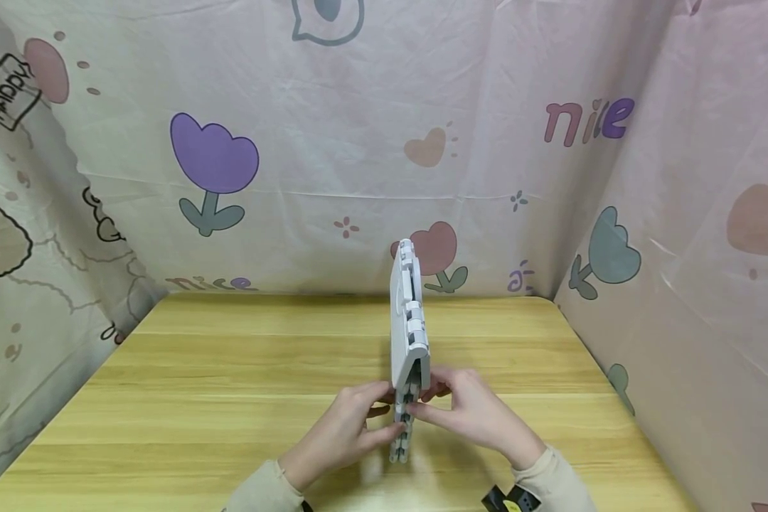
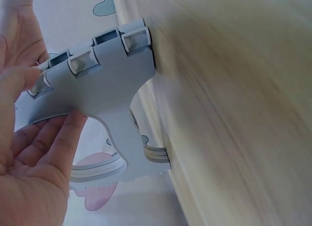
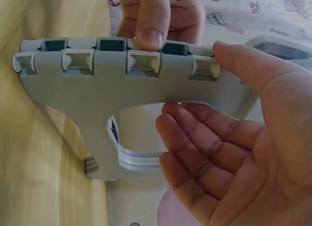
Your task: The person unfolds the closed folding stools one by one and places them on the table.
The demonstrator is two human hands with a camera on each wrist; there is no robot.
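A pale grey folding plastic stool (image 1: 400,327) stands on edge, its panels folded flat together. Hinge knuckles line the edge facing me. My left hand (image 1: 342,421) grips its lower part from the left; in the left wrist view the thumb lies at the hinged edge and the fingers reach the panel's cut-out (image 2: 105,138). From the other side my right hand (image 1: 476,416) holds the lower part too. The right wrist view shows that thumb (image 3: 243,63) on the hinged edge and the fingertips by the cut-out. Part of the right fingers is hidden behind the stool in the head view.
The stool's lower end is over a wood-grain table (image 1: 230,370). A printed cloth (image 1: 333,128) hangs behind the table and along both sides. A black strap piece with a yellow mark (image 1: 512,500) is near the right sleeve.
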